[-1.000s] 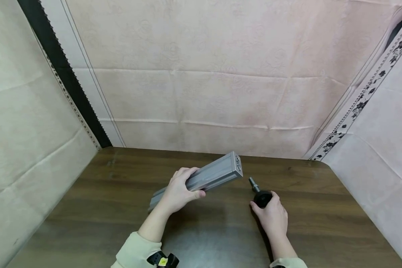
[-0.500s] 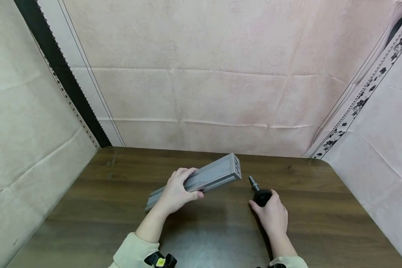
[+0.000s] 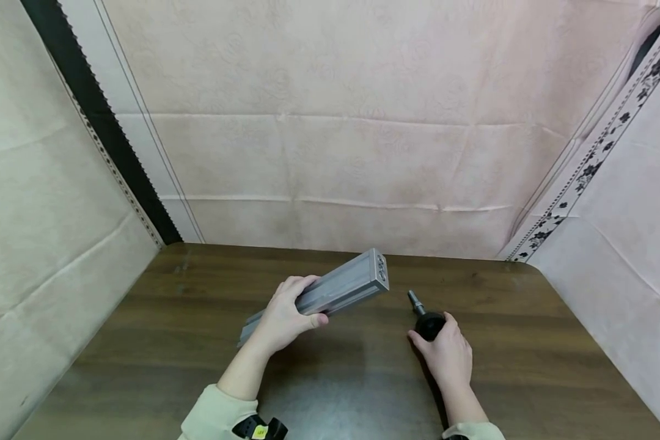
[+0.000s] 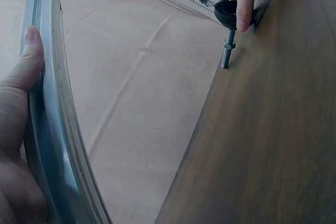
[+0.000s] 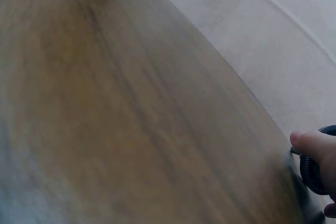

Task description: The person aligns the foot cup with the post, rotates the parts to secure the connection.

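Observation:
My left hand grips a grey aluminium extrusion profile around its middle, its slotted end raised and pointing up to the right. In the left wrist view the thumb lies along the grooved face of the profile. To the right, my right hand holds a levelling foot by its round black base, between thumb and fingers. The foot's threaded stud with a nut points away from the hand, toward the back of the table. A gap separates the stud tip from the profile's end.
Brown wood-grain table lies beneath both hands. Pale cloth hangs behind its back edge and along both sides, with a black strip at the left corner. A black wrist camera is strapped at the left sleeve.
My left hand and the profile have shifted slightly left, away from the levelling foot. The right hand stays almost still, keeping its hold on the foot.

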### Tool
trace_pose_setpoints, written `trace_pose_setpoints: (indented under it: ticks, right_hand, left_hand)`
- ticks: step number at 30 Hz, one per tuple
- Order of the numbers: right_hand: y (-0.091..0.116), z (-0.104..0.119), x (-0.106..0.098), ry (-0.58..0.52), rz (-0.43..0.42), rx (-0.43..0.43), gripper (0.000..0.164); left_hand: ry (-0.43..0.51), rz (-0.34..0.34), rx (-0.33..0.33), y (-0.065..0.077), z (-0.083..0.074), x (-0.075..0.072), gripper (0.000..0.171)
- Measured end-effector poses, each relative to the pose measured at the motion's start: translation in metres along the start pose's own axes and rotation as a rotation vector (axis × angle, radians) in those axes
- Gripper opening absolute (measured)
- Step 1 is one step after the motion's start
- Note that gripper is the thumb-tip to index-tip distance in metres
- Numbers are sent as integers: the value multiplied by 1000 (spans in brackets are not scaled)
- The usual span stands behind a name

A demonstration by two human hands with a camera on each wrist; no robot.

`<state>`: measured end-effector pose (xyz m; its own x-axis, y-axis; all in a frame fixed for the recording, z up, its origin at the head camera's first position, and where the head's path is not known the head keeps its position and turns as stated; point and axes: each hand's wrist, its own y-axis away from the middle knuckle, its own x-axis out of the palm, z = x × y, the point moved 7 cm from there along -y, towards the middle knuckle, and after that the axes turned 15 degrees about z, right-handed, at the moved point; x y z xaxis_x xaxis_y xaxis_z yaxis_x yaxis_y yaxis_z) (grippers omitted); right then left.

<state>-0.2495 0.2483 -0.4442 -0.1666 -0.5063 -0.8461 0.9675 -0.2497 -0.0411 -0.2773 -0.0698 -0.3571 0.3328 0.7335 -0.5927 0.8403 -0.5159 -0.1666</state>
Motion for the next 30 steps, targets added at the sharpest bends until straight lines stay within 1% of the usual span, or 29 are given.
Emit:
trace_pose_setpoints:
  ticks: [6, 12, 16, 19, 26, 30]
  right_hand:
    - [1, -2, 1, -5, 8, 8, 86]
    - [1, -3, 0, -22, 1, 13, 80]
    - [3, -1, -2, -101, -13, 12, 77]
    - [5, 1, -5, -174, -47, -6, 74]
    - [9, 3, -11, -253, -133, -55, 69]
    - [13, 4, -19, -322, -143, -76, 68]
  left_hand:
    - [11, -15, -1, 1, 1, -2, 81]
    - [3, -17, 7, -1, 1, -2, 80]
    - [-3, -5, 1, 0, 1, -2, 82]
    - [-4, -2, 1, 0, 0, -2, 81]
    - [-12, -4, 10, 0, -1, -2, 82]
    - [-7, -2, 24, -1, -3, 0, 84]
